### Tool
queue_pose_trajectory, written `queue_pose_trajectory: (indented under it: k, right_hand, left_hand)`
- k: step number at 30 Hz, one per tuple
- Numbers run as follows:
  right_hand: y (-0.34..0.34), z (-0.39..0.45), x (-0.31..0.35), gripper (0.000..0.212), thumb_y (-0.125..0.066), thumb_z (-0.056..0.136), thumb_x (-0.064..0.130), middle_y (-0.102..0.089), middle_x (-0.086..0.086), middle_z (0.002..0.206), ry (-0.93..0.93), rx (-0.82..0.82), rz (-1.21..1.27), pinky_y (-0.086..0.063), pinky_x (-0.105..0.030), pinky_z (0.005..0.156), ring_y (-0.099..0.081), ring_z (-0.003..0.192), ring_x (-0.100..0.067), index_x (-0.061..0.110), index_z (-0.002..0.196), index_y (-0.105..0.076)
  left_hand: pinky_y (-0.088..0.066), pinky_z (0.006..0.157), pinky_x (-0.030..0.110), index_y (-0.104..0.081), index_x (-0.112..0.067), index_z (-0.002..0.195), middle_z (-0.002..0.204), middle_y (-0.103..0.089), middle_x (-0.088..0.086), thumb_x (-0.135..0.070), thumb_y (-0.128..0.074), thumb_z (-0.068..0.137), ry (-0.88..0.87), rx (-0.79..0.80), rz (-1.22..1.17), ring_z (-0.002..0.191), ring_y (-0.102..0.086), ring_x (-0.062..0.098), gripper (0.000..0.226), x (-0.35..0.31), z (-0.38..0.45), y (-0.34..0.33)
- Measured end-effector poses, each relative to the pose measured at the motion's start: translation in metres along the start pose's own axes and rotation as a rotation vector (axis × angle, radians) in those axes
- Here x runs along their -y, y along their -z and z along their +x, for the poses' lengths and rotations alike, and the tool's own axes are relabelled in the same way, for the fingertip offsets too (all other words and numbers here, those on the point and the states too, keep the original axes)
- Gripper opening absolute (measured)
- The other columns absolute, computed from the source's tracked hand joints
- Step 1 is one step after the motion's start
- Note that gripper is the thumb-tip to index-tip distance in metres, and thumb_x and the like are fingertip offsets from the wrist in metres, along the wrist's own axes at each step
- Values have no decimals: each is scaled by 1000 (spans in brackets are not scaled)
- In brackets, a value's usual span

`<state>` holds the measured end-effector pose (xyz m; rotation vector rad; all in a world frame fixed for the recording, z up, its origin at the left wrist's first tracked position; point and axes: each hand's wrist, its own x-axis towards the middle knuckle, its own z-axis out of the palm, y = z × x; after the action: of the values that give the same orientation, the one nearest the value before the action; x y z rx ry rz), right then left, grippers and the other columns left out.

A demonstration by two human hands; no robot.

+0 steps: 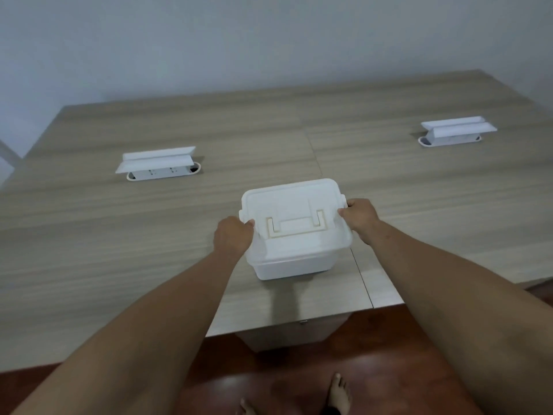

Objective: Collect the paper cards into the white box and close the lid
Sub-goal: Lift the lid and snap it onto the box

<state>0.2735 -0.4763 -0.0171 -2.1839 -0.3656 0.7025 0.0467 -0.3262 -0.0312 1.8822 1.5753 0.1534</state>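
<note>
The white box [291, 268] stands on the wooden table [149, 235] near its front edge, in the middle of the view. Its white lid [294, 217], with a flat folded handle on top, lies over the box. My left hand [232, 236] grips the lid's left edge, thumb on top. My right hand [360, 217] grips the lid's right edge by the side latch. No paper cards are visible; the inside of the box is hidden by the lid.
Two white pop-up socket units are set into the table, one at the back left [158, 163] and one at the back right [456, 131]. A grey wall rises behind. The table's front edge and a brown floor with bare feet lie below.
</note>
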Motion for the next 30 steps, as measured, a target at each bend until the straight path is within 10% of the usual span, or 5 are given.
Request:
queue_pose_trajectory:
  k: [12,21,30]
  right_hand:
    - [-11,2,-24,44,-53,94,26,-54,-8,141,26,99,-49,-46,-46,104,-53,126,-30,17,137,-51]
    - [-13,15,-32,45,-56,90,42,-68,-13,112,-301,210,192,-58,-44,84,-66,102,-33,5,116,-61]
    - [-12,27,-35,34,-66,87,24,-69,-13,100,-214,153,217,-57,-43,84,-66,88,-30,0,111,-65]
  left_hand:
    - [-62,72,42,-69,-8,78,82,-74,11,-48,-64,80,119,48,-82,70,-72,33,40,15,5,-4]
    - [-56,87,45,-59,-10,110,111,-65,11,-35,-68,85,409,278,-517,97,-66,32,36,12,15,-6]
    - [-57,86,49,-61,-4,107,98,-65,7,-22,-71,85,491,447,-782,90,-64,29,30,22,18,-3]
